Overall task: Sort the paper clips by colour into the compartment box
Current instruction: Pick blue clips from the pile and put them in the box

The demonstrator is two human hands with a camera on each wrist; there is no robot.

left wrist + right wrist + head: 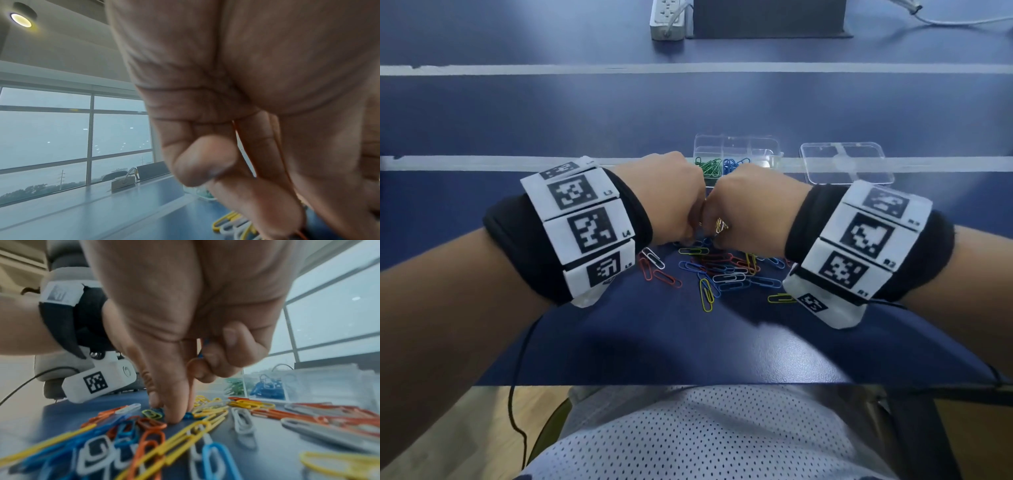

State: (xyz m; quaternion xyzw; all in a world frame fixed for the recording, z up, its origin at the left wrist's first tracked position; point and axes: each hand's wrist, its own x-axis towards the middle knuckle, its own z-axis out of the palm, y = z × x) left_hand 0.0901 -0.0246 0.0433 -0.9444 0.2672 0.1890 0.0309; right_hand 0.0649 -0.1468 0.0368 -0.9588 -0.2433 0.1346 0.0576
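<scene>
A loose pile of paper clips (722, 270) in blue, orange, yellow and white lies on the blue table. My left hand (681, 229) and right hand (717, 236) hover over it, knuckles together. In the right wrist view, the thumb and forefinger of my right hand (176, 412) pinch a blue clip (188, 416) on the table, and the curled fingers hold more blue clips (202, 350). My left hand (236, 162) is curled, with an orange clip (239, 139) showing between its fingers. Beyond the hands, the clear compartment box (767, 145) holds green clips (709, 166) and blue clips (734, 164).
The box's clear lid (846, 166) lies to the right of the box. A white power strip (667, 19) and a dark block (770, 17) sit at the table's far side. A black cable (517, 377) hangs from my left wrist. The table's near edge is close to my body.
</scene>
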